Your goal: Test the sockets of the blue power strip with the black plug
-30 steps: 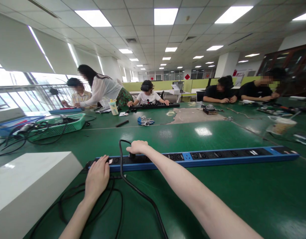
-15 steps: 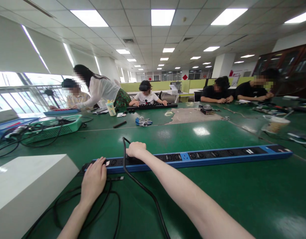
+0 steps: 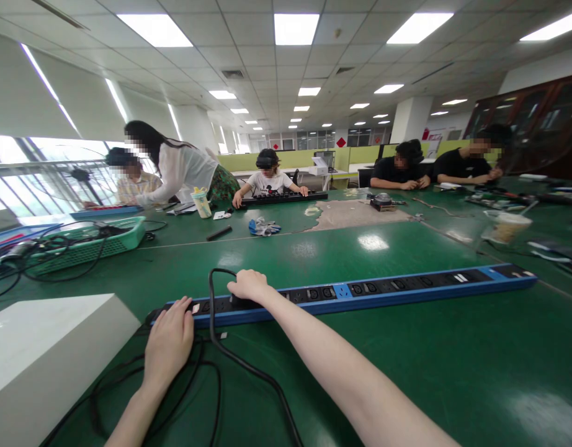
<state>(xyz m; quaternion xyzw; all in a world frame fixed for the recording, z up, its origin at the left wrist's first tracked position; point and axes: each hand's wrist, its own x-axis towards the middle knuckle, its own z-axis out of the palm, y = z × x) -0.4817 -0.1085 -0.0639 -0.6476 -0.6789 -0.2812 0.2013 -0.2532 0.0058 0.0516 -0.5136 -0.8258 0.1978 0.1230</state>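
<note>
Cable (image 3: 212,316) swung left | right hand (image 3: 249,285) gripping plug (image 3: 238,303) | left hand (image 3: 169,341) flat on strip (image 3: 342,292) | white box (image 3: 53,335) just beside

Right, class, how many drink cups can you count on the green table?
2: a yellow-topped cup on the far left, near the leaning person, and a clear plastic cup beyond the right end of the blue power strip. Others may be hidden.
</note>
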